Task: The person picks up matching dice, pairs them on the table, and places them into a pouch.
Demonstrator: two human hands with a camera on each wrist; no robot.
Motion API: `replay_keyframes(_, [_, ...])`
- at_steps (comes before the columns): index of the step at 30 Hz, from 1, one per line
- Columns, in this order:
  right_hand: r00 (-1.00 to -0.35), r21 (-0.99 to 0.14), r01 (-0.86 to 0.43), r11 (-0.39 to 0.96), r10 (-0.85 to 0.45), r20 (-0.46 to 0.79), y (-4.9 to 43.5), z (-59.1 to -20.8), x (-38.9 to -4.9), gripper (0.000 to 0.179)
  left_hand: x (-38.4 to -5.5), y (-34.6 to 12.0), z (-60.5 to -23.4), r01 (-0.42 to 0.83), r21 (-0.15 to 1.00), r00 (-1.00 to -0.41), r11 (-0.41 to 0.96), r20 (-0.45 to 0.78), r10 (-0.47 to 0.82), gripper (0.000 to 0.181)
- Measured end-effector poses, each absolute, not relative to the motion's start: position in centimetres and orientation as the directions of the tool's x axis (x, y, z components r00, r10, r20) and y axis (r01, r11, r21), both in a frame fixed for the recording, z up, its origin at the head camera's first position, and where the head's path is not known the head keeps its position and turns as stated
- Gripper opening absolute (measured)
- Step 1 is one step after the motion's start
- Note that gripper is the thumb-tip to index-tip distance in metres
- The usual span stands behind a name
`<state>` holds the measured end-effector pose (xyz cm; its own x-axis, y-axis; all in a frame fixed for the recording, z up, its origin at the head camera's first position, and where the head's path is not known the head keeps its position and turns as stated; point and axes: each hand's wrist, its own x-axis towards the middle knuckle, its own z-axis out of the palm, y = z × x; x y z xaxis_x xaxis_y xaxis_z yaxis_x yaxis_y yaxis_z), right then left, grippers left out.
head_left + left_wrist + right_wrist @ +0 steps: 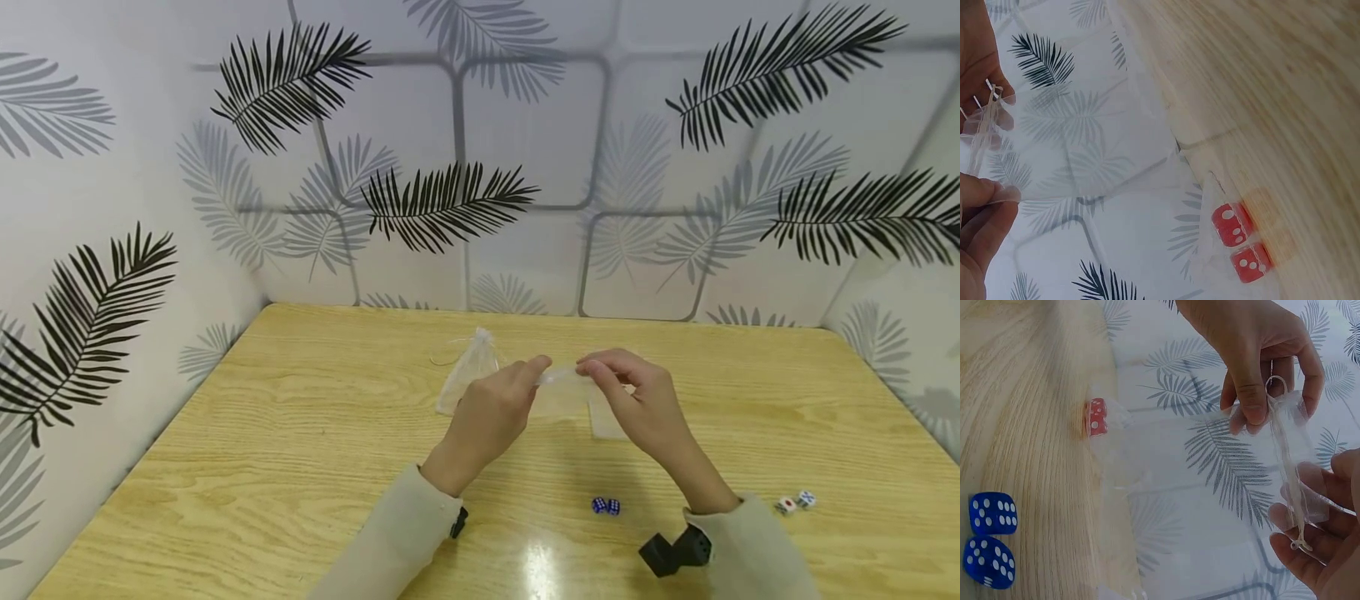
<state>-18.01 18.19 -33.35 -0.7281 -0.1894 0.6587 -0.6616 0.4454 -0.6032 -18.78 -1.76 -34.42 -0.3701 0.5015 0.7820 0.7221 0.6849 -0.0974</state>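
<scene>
A sheer white drawstring pouch (562, 396) hangs stretched between both hands above the table. My left hand (491, 412) pinches one side of its mouth between thumb and fingers. At the opposite side, my right hand (641, 400) holds the mouth, some of its fingers showing through the mesh in the right wrist view. The pouch's cord (1288, 469) runs along the gathered top. Behind the left hand stands another sheer pouch (467, 375), drawn together at its top. Red dice (1232, 225) show inside that pouch in the left wrist view.
Another white pouch (606, 419) lies flat on the table, partly behind the right hand. Two blue dice (606, 506) sit nearer, and two white dice (797, 502) lie to the right. A leaf-patterned backdrop (525, 150) rises behind the wooden table (315, 400).
</scene>
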Motion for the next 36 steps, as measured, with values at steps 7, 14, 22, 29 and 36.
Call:
replay_keyframes(7, [-0.722, -0.536, -0.648, 0.541, -0.212, 0.659, 18.2, -33.4, -17.9, 0.012, -18.8, -1.6, -34.7, 0.715, -0.168, -0.326, 0.679, 0.779, 0.536, 0.030])
replay_keyframes(14, [-0.720, -0.521, -0.650, 0.553, -0.229, 0.655, 18.1, -33.2, -17.8, 0.017, -18.7, -1.8, -34.8, 0.729, -0.077, -0.418, 0.680, 0.737, 0.531, 0.042])
replay_keyframes(22, [-0.724, -0.495, -0.643, 0.585, -0.253, 0.642, 18.1, -33.1, -17.7, 0.028, -18.6, -1.6, -34.7, 0.732, -0.020, -0.486, 0.681, 0.685, 0.542, 0.044])
replay_keyframes(29, [-0.705, -0.446, -0.654, 0.611, -0.278, 0.653, 17.5, -33.0, -17.3, 0.035, -18.2, -1.2, -34.4, 0.716, 0.004, -0.522, 0.698, 0.667, 0.532, 0.025])
replay_keyframes(36, [-0.669, -0.366, -0.671, 0.644, -0.314, 0.674, 16.8, -33.1, -17.0, 0.036, -17.9, -1.1, -34.2, 0.676, -0.007, -0.515, 0.737, 0.711, 0.479, 0.015])
